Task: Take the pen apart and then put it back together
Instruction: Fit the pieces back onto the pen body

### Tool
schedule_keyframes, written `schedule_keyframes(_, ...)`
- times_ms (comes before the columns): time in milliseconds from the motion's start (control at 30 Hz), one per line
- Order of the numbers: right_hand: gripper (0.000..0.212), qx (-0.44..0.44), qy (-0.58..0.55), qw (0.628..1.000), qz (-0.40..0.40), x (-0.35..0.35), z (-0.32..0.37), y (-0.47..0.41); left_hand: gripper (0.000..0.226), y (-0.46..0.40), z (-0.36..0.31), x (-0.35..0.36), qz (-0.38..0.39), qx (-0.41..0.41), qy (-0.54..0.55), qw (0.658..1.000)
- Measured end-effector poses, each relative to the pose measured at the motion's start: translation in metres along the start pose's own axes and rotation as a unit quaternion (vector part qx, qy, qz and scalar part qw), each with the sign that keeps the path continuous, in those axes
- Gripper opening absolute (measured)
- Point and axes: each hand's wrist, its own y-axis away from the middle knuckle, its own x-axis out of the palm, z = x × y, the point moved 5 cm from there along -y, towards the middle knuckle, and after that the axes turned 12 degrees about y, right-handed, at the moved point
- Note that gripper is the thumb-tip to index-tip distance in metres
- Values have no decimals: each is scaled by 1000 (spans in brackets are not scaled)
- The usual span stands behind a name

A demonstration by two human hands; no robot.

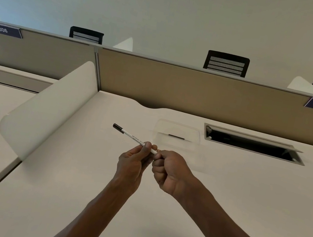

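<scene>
A slim white pen (132,135) with a black end piece at its far left is held above the desk, slanting up to the left. My left hand (133,161) pinches the barrel near its right end between thumb and fingers. My right hand (169,171) is curled into a fist round the pen's right tip, touching the left hand. That tip is hidden inside the fingers.
The white desk (222,192) has a clear plastic tray (178,131) just beyond the hands and an open cable hatch (251,144) at the back right. A curved white divider (48,111) stands on the left, a beige partition (198,92) behind.
</scene>
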Motion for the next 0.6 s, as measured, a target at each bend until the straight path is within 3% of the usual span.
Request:
schedule_keyframes(333, 45, 69, -41, 996, 40, -2, -1, 0, 21, -1, 3, 0, 11, 0, -27, 1000)
schedule_keyframes(467, 40, 8, 25, 998, 50, -1, 7, 1, 26, -2, -2, 2, -1, -5, -10, 1000)
schedule_keyframes(600, 68, -90, 163, 982, -25, -15, 16, -6, 29, -4, -8, 7, -27, -8, 9, 1000)
